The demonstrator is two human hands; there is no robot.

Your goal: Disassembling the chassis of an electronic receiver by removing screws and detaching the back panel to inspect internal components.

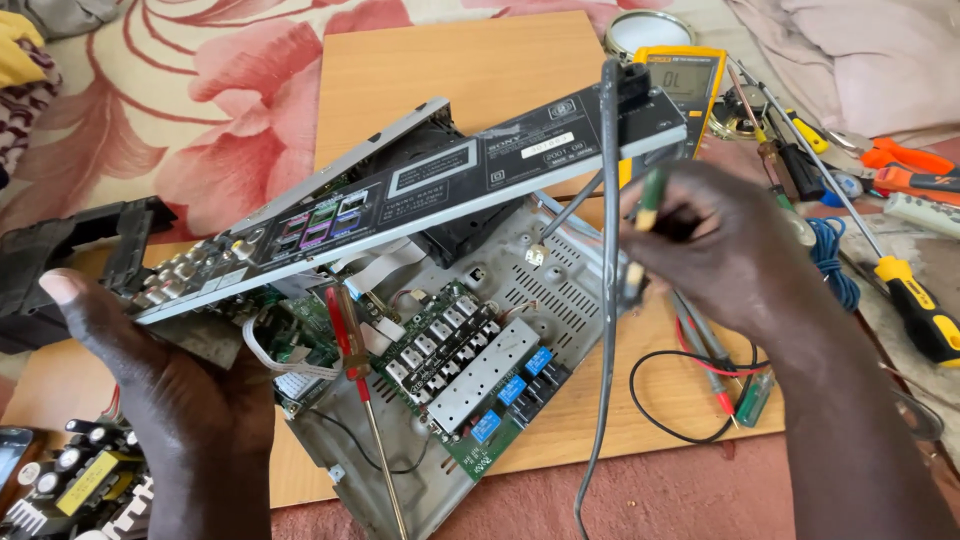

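Two bare hands work over an opened electronic unit that lies on a wooden board (450, 70) set on a flowered cloth. The left hand (170, 390), near the board's left edge, is closed around the left end of the rear panel (420, 190), thumb up along its side, holding it lifted and tilted; the panel's long axis runs from that hand up and rightward toward the board's far right corner, where its other end sits just above the right hand (720, 250). The right hand is curled shut, pinching a green-handled tool (648, 195) upright, with a grey cable (608, 300) hanging in front of it. Below the raised panel, between the two hands, the metal chassis (560, 290) holds a green circuit board (470, 370) with blue relays, nearer the right hand than the left. A red-handled screwdriver (345, 330) rests across the chassis's left side. A yellow multimeter (690, 85) stands beyond the panel's right end, and more screwdrivers (920, 305) lie off the board's right edge.
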